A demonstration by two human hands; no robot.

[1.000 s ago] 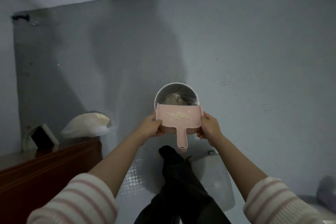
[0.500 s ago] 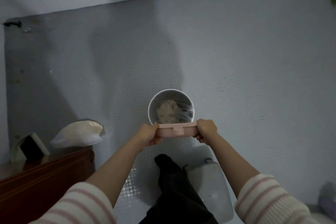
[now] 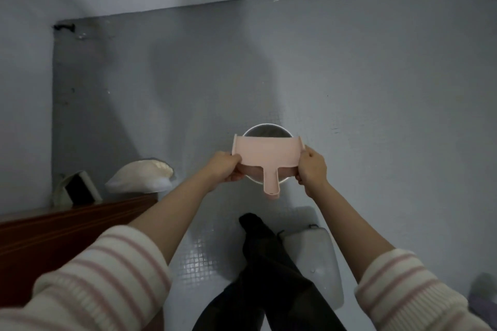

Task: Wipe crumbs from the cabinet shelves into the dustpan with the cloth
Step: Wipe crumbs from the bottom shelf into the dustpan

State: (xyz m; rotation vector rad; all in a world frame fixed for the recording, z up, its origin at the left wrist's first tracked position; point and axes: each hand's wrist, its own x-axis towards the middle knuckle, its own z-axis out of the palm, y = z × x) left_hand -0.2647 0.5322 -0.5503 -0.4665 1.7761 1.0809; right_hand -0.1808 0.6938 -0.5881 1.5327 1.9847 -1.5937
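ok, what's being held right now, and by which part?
A pink plastic dustpan, over the round metal bin. The left hand grips its left side edge, the right hand its right side edge; the handle is free.

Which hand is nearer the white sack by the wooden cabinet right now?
Left. The left hand grips the left edge of the dustpan, on the side toward the white sack; the right hand grips the opposite edge, farther from it.
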